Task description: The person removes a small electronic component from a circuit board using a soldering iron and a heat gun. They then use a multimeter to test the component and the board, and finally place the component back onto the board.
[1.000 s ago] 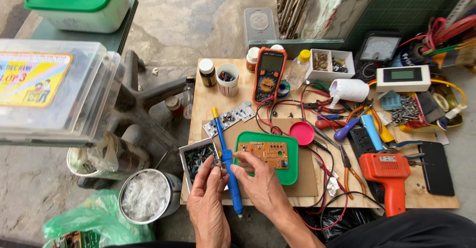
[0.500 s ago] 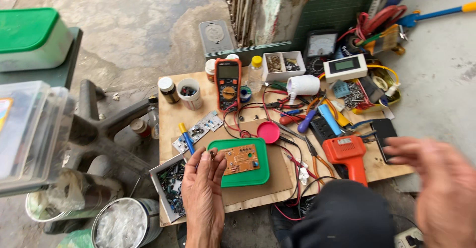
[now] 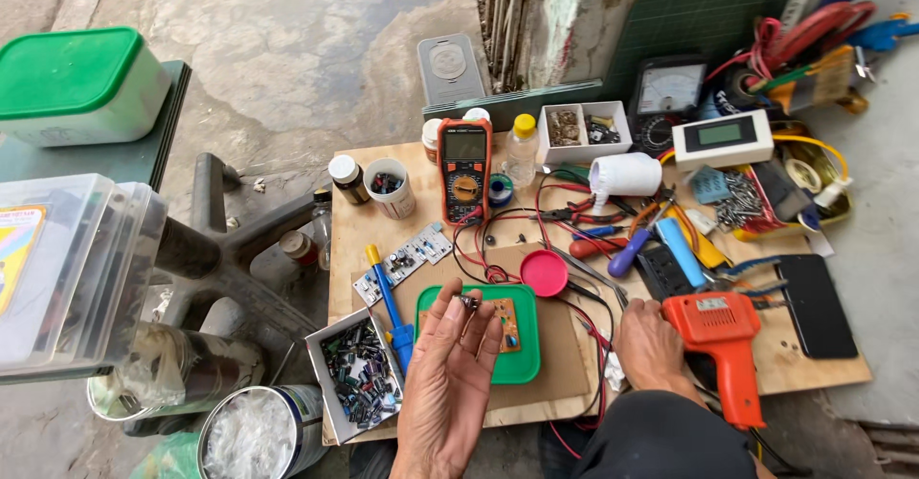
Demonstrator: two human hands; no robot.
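Observation:
My left hand (image 3: 448, 383) is raised palm-up over the near edge of the wooden board (image 3: 823, 369). Its thumb and fingertips pinch a small dark electronic component (image 3: 469, 302). Just behind it lies a green tray (image 3: 525, 356) with a brown circuit board (image 3: 508, 325) in it. My right hand (image 3: 649, 345) rests on the board, knuckles up, fingers against the left side of an orange soldering gun (image 3: 716, 337) and not wrapped around it. A blue-handled soldering iron (image 3: 388, 297) lies left of the tray.
A white box of small capacitors (image 3: 359, 376) sits at the board's near left corner. An orange multimeter (image 3: 464, 168), pink lid (image 3: 544, 273), jars, pliers, screwdrivers, red and black wires and a black phone (image 3: 814, 307) crowd the board. Plastic bins (image 3: 77, 82) stand at left.
Both hands left the circuit board and the blue iron. My right hand swung out to the right and came down beside the orange soldering gun. My left hand lifted with the small component.

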